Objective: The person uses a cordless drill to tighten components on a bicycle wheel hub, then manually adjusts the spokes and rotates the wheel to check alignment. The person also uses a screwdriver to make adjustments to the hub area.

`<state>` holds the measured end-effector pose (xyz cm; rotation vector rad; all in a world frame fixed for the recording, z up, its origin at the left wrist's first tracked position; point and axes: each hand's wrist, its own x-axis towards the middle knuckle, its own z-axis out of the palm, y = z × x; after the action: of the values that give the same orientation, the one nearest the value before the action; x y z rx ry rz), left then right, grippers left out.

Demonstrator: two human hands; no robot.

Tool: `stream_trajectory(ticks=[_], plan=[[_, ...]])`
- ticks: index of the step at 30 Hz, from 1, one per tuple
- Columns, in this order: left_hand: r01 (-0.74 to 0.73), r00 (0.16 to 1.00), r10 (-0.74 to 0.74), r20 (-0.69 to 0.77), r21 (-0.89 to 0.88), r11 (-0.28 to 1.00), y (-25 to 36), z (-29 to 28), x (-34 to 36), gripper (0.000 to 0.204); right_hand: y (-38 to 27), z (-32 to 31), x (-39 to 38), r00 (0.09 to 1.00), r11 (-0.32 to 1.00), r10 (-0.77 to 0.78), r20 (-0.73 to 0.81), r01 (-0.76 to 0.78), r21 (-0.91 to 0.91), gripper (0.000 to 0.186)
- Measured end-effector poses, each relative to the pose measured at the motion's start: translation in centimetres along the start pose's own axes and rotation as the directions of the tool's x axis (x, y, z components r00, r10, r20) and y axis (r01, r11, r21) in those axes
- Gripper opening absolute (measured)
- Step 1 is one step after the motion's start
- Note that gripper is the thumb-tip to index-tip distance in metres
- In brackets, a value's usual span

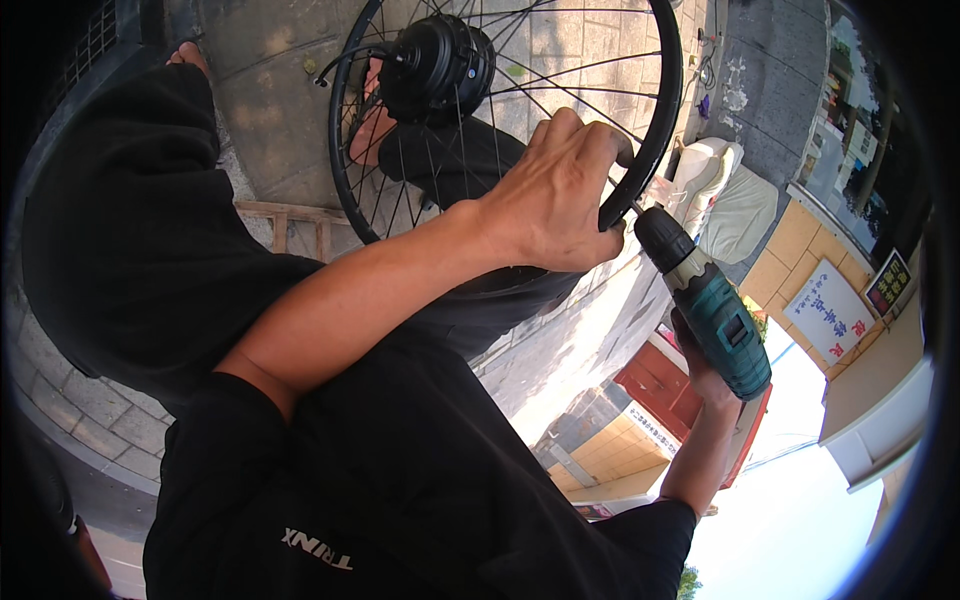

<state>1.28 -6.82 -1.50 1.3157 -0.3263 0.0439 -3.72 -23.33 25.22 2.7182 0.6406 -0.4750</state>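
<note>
A black spoked wheel rim (pixel 668 100) stands in front of me, with a thick black hub motor (pixel 437 70) at its centre. My left hand (pixel 560 195) is closed around the near right part of the rim, its fingers curled over the edge. In my right hand (pixel 698 360) is a teal and black cordless drill (pixel 715 320), gripped by its handle. The drill's black chuck (pixel 662 238) faces the rim from outside, close to my left hand. A thin bit reaches toward the rim; whether it touches a spoke end there, I cannot tell.
A short cable (pixel 335 68) leaves the hub. Beyond my left forearm is a low wooden frame (pixel 285 215) on the paving. Pale cloth or bags (pixel 735 210) lie right of the rim, near a white sign (pixel 828 312) on a tiled wall.
</note>
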Motion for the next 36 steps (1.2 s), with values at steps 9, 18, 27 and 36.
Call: stream_trajectory(ticks=[9,18,27,36], plan=[[0.012,1.0,-0.013,0.018,0.012,1.0,0.0,-0.2,0.0,0.07,-0.1,-0.2,0.6,0.997,0.983,0.059,0.046,-0.067,0.172,0.023],[-0.043,0.99,0.048,-0.134,0.046,0.998,0.1,0.3,-0.5,0.077,1.2,0.6,0.0,0.998,0.993,0.058,-0.013,-0.057,0.108,0.026],[0.069,0.989,-0.045,-0.144,0.165,0.984,-0.1,-1.5,-3.5,0.083,3.6,1.6,1.0,0.996,0.979,0.09,-0.024,-0.084,0.185,0.032],[0.073,0.99,-0.057,-0.13,0.121,0.99,-1.5,-0.2,-2.3,0.079,7.6,2.3,0.9,0.965,0.926,0.255,0.055,-0.26,0.273,0.036]])
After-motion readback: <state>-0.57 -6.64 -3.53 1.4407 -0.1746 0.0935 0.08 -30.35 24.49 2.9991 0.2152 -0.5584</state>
